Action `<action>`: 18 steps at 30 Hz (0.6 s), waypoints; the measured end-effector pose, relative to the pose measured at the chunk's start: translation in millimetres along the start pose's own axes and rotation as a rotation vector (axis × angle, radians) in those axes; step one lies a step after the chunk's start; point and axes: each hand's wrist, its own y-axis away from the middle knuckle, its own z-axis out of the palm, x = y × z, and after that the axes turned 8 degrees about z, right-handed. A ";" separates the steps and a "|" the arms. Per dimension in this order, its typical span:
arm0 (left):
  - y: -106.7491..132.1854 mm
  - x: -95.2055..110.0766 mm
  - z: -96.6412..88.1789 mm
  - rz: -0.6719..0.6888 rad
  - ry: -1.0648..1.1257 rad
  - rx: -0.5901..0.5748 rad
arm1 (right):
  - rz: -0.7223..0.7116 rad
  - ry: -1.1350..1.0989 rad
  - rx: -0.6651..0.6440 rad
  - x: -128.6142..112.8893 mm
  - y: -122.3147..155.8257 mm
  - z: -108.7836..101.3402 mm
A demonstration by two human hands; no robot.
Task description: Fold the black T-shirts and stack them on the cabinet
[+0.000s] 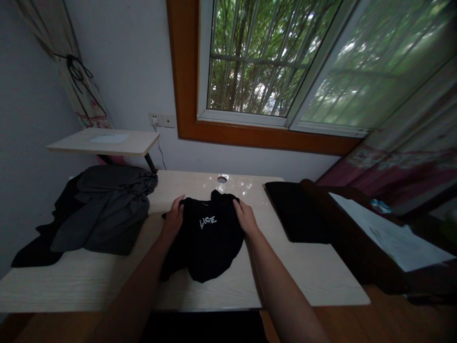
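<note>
A black garment with small white lettering lies bunched in the middle of a pale wooden table. My left hand grips its upper left edge, fingers curled onto the cloth. My right hand grips its upper right edge the same way. Both forearms reach in from the bottom of the view.
A heap of grey and black clothes lies on the table's left. A folded black item sits at the right. A dark side surface with white paper stands further right. A small shelf and a window are behind.
</note>
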 end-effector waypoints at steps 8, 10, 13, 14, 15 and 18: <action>-1.3 1.4 -0.7 -0.044 -0.047 0.015 | 0.048 -0.050 -0.020 0.5 -0.2 -0.6; -1.1 1.9 -1.8 -0.063 -0.062 -0.003 | 0.059 -0.050 -0.020 0.7 -0.7 -0.5; -1.0 2.6 -3.1 -0.079 -0.090 -0.029 | 0.067 -0.049 -0.021 -0.2 -0.7 -0.8; -1.0 2.5 -3.5 -0.079 -0.094 -0.035 | 0.069 -0.049 -0.023 -0.6 -0.6 -1.0; -1.1 2.3 -3.7 -0.079 -0.093 -0.041 | 0.073 -0.049 -0.024 -1.1 -0.5 -1.1; -1.4 0.4 -4.5 -0.064 -0.074 -0.043 | 0.071 -0.057 -0.030 -2.2 -0.1 -1.5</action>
